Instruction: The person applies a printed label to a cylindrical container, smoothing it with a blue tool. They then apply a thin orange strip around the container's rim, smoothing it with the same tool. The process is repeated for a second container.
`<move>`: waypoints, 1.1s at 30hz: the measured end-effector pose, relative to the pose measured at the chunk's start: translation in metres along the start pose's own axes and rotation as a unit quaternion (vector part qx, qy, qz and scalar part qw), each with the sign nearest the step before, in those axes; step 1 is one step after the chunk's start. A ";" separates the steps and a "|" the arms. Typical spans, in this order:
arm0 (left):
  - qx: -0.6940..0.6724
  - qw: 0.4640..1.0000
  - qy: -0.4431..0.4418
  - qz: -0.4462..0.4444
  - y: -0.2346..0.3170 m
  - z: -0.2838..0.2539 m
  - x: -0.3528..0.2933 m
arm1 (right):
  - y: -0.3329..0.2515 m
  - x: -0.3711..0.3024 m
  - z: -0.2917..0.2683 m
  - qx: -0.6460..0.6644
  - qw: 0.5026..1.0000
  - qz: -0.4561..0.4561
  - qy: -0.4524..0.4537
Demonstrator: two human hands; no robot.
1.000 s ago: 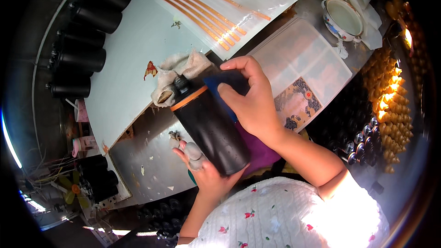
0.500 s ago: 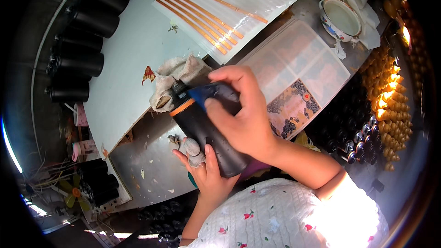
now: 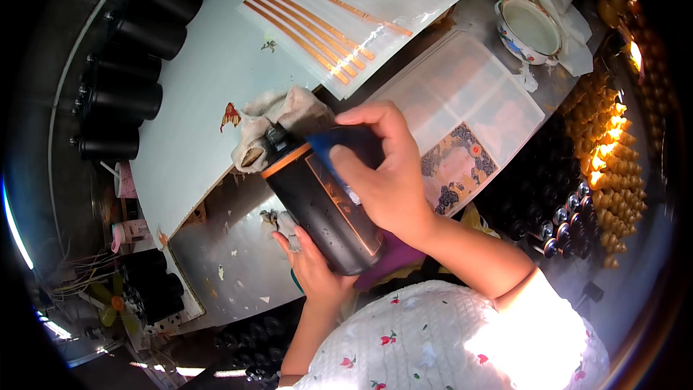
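A black cylindrical bottle (image 3: 310, 206) lies tilted before me, its neck toward the upper left beside a crumpled greyish cloth (image 3: 292, 107). An orange band rings its shoulder, and an orange-edged panel (image 3: 348, 211) runs down its side. My left hand (image 3: 321, 278) grips the bottle's base from below, fingers wrapped partly out of sight. Something pale grey (image 3: 286, 227) is at that hand's fingertips; I cannot tell what it is. In my right hand (image 3: 395, 184) a flat dark-blue scraper-like piece (image 3: 325, 153) is pinched, its edge against the panel. Water drops dot the bottle.
Orange strips (image 3: 317, 36) lie on a white sheet at the far side. To the right are a clear sheet of printed labels (image 3: 462, 162) and an enamel bowl (image 3: 530, 32). Black canisters (image 3: 130, 94) line the left; gold and black pieces (image 3: 613, 173) stand at the right.
The bottle has turned in my hands, bringing the orange-edged panel into view. My left fingers have shifted round its base, and the pale grey thing shows less.
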State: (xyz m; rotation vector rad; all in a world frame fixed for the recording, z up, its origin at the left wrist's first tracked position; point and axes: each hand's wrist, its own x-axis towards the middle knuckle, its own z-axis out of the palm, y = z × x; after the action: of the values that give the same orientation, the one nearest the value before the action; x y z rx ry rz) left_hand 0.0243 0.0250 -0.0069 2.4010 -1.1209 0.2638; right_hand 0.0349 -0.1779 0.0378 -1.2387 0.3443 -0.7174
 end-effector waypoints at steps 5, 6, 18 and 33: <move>-0.030 0.999 0.008 -0.014 0.003 0.001 -0.004 | 0.010 0.015 -0.016 -0.094 0.993 0.066 -0.026; -0.100 0.994 0.022 -0.042 0.004 -0.001 -0.001 | 0.014 0.014 -0.025 -0.074 0.991 0.104 -0.035; 0.026 0.999 0.008 -0.030 0.051 -0.044 0.096 | 0.002 -0.028 -0.032 -0.050 0.990 0.126 -0.039; 0.086 0.995 -0.031 0.027 0.047 -0.026 0.023 | 0.037 0.016 -0.025 -0.089 0.992 0.062 -0.057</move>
State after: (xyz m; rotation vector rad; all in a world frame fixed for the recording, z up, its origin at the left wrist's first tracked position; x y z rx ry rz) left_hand 0.0037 -0.0035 0.0402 2.5474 -1.2376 0.3171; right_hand 0.0426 -0.2016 -0.0025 -1.4085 0.3946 -0.5149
